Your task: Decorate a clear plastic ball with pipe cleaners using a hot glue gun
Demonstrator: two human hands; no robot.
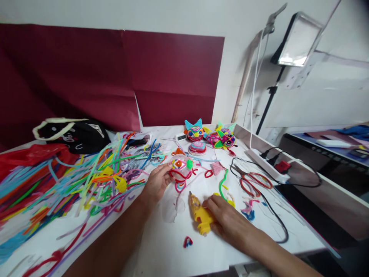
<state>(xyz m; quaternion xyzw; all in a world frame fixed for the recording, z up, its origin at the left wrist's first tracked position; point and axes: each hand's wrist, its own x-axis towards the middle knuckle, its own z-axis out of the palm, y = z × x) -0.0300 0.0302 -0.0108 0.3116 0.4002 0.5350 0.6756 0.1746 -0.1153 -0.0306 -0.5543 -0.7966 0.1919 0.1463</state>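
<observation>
My left hand (157, 181) grips a small pipe-cleaner figure (183, 169) with a pale round body, an orange-centred eye, a green spot and red loops. My right hand (226, 215) is closed around a yellow hot glue gun (201, 215), whose nozzle points away from me just below the figure. A clear plastic piece (170, 207) lies under my left hand. Close in front of the glue gun is a small red and blue curled piece (188, 242). A bent green pipe cleaner (222, 184) rests beyond my right hand.
Loose pipe cleaners (95, 181) cover the table's left side. Finished colourful figures (195, 130) stand at the back. Red-handled scissors (253, 181) lie at right beside a black cord. A white power strip (268, 165) runs along the right edge. A black bag (77, 136) sits back left.
</observation>
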